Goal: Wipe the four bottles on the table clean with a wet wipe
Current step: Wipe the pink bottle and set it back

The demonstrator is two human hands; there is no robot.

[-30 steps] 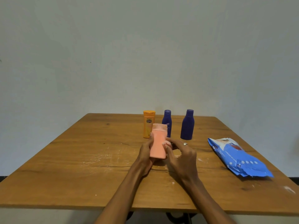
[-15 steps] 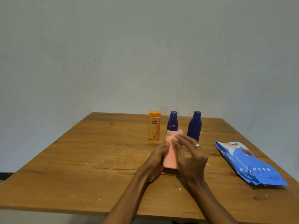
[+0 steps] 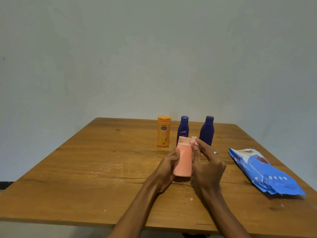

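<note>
My left hand (image 3: 167,166) grips a peach-pink bottle (image 3: 183,158) from its left side and holds it upright just above the table (image 3: 85,177). From the right, my right hand (image 3: 206,164) presses a small crumpled wet wipe (image 3: 194,142) against the bottle's upper right side, near the cap. Behind them three bottles stand in a row: an orange bottle (image 3: 164,131), a dark blue bottle (image 3: 182,128) partly hidden by the pink one, and a second dark blue bottle (image 3: 207,130).
A blue pack of wet wipes (image 3: 267,174) lies flat on the right side of the table, reaching close to the right edge. Pale smears mark the wood left of my hands. A plain wall stands behind the table.
My right hand with the wipe has moved from the bottle's lower right side up to its top near the cap. The view has shifted slightly.
</note>
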